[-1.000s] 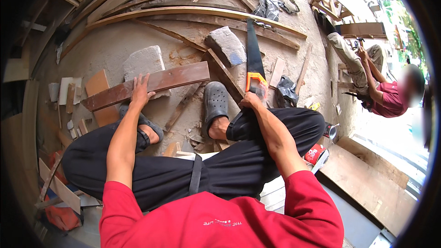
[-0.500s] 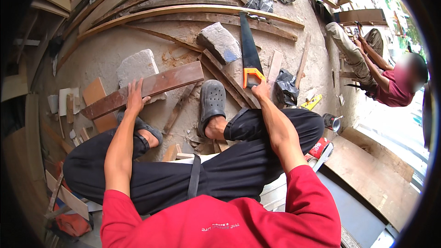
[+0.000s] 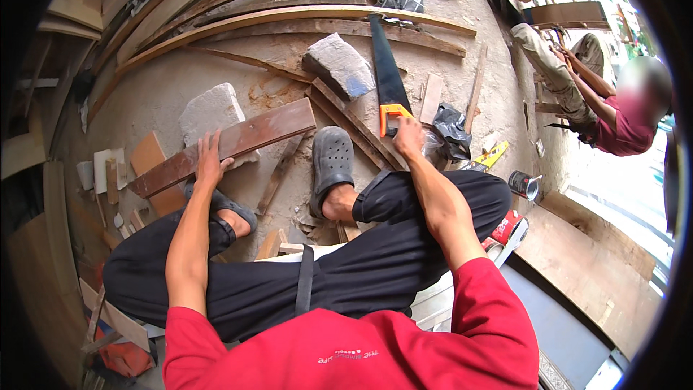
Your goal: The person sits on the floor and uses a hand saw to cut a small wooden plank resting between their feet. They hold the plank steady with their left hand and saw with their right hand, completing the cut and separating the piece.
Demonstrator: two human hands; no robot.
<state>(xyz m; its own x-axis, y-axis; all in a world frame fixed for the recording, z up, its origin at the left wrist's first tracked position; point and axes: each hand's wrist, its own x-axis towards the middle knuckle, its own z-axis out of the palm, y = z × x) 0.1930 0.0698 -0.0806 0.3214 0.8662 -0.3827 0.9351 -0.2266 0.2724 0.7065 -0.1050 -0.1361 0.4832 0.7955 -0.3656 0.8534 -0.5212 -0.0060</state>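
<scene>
Left hand [image 3: 209, 162], fingers spread, rests on the brown board [image 3: 271, 128], left of centre; right hand [image 3: 409, 137] grips the saw [image 3: 388, 72], upper centre. Advisable: firm downward pressure, full-handle grip.

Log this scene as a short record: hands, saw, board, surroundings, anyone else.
Left hand: spread on the reddish-brown board
Right hand: at the orange handle; tightness of grip unclear
Handsaw: dark blade pointing away from the person
Board: lying across a pale block
Right of saw: black plastic bag
Left of blade: second pale block
Footwear: grey clogs
Others: co-worker in red top, upper right
</scene>
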